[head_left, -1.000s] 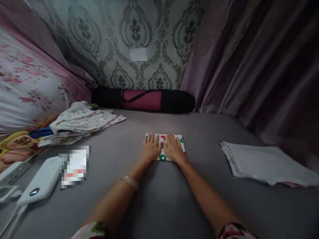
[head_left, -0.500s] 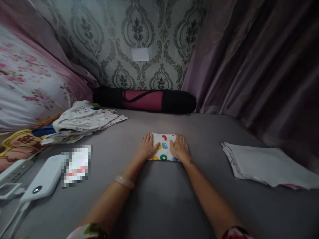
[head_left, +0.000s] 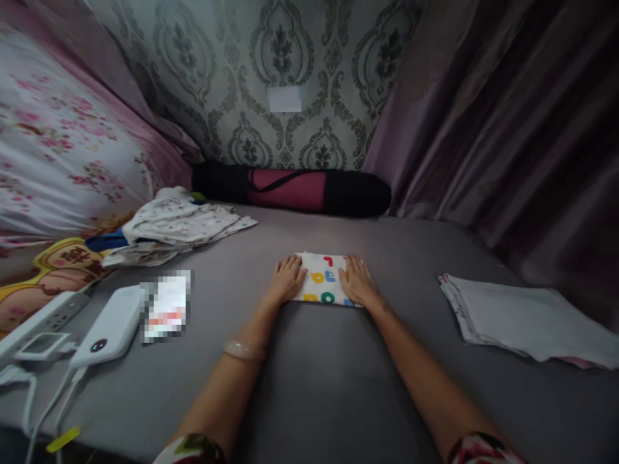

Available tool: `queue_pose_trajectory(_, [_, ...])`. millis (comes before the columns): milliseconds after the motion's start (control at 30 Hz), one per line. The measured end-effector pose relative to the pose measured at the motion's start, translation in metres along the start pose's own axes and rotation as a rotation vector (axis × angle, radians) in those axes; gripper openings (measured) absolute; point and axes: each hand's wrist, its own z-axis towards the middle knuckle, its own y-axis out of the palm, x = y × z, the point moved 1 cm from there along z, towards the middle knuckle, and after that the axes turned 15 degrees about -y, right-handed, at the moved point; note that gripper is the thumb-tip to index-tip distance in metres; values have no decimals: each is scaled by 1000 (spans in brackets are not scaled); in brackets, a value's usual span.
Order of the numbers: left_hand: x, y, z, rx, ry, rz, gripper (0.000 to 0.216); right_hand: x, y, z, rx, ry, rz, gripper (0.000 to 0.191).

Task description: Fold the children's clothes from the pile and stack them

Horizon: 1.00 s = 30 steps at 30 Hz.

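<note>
A small folded white cloth (head_left: 323, 278) printed with colourful letters lies flat on the grey bed sheet (head_left: 309, 374) in front of me. My left hand (head_left: 289, 278) rests flat on its left edge, fingers stretched forward. On its right edge lies my right hand (head_left: 358, 281), palm down with the fingers extended. Both hands touch the cloth without gripping it, and its outer edges are hidden under them. A pale bangle (head_left: 243, 350) circles my left wrist.
Folded pale cloths (head_left: 527, 316) lie at right. A heap of patterned clothes (head_left: 178, 225), a white power bank (head_left: 110, 328), a power strip (head_left: 53, 319) and a blurred packet (head_left: 167, 306) are at left. A black-and-maroon long bag (head_left: 290, 190) lies along the wall.
The view has shifted slightly, so most things sit a little further right and higher. My hands have spread slightly apart, showing more of the printed cloth.
</note>
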Motion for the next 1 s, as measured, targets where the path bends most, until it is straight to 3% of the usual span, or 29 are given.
queue_pose_trajectory(167, [-5, -13, 2, 71, -66, -281, 46, -21, -20, 11, 20, 8, 9, 60])
queue_pose_trajectory(300, [-7, -20, -2, 116, -125, -412, 44, -51, -12, 19, 95, -124, -2, 59])
queue_pose_trajectory(467, [-9, -26, -4, 128, -219, -518, 43, -59, 9, 18, 39, -103, 8, 61])
queue_pose_trajectory(667, [-11, -36, -6, 163, -270, -606, 38, -59, -2, 22, -53, -61, 86, 62])
queue_pose_trajectory(833, [-13, -38, -5, 195, -288, -624, 35, -84, -4, 33, 74, -122, 34, 59])
queue_pose_trajectory(1000, [-17, -34, 0, 196, -309, -648, 34, -95, 10, 35, 40, -125, 42, 61])
